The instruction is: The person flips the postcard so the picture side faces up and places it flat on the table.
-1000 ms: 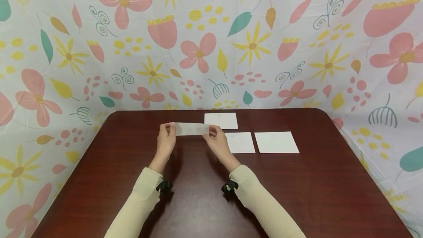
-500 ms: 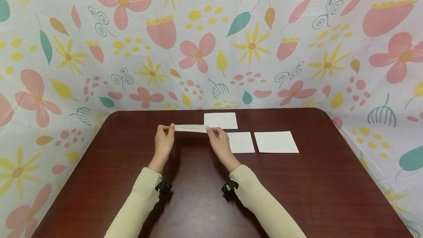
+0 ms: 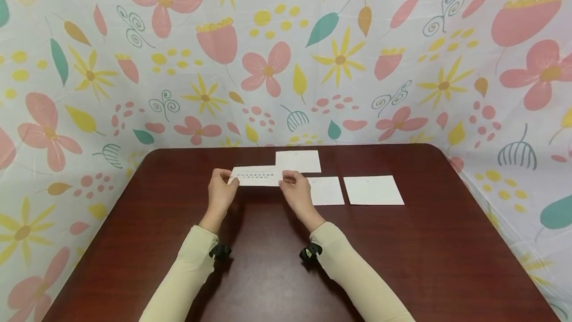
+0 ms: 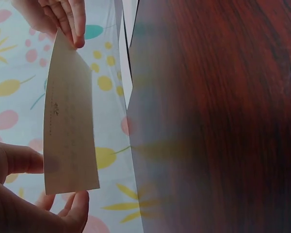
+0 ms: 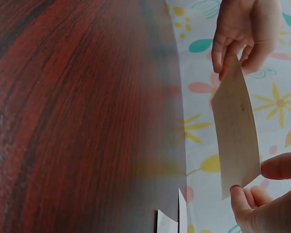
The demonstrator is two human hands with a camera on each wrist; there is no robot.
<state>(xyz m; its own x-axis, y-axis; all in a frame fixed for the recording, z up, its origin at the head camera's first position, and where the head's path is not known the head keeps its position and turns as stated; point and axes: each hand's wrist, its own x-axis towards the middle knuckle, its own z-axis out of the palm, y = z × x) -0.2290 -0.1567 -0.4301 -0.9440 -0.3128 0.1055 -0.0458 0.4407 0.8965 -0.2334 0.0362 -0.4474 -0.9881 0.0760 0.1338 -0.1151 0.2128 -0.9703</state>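
Observation:
Between both hands a white card (image 3: pixel 256 177) with rows of dark printed characters is held up above the far part of the table, slightly bowed. My left hand (image 3: pixel 222 193) pinches its left end between thumb and fingers. At the opposite end, my right hand (image 3: pixel 297 195) pinches the card in the same way. In the left wrist view the card (image 4: pixel 70 126) stands on edge, with faint small print on the face seen there. The right wrist view shows the card (image 5: pixel 236 136) with both hands at its ends.
Three white cards lie flat on the dark red-brown table (image 3: pixel 268 252): a back card (image 3: pixel 304 162), a middle card (image 3: pixel 328 191) partly behind my right hand, and a right card (image 3: pixel 374 190). A floral cloth (image 3: pixel 268 63) hangs behind the table.
The held card has tilted, from a plain greyish face, through a narrow sliver, to its printed face showing to the head view. Both hands stay nearly in place; the flat cards lie unmoved.

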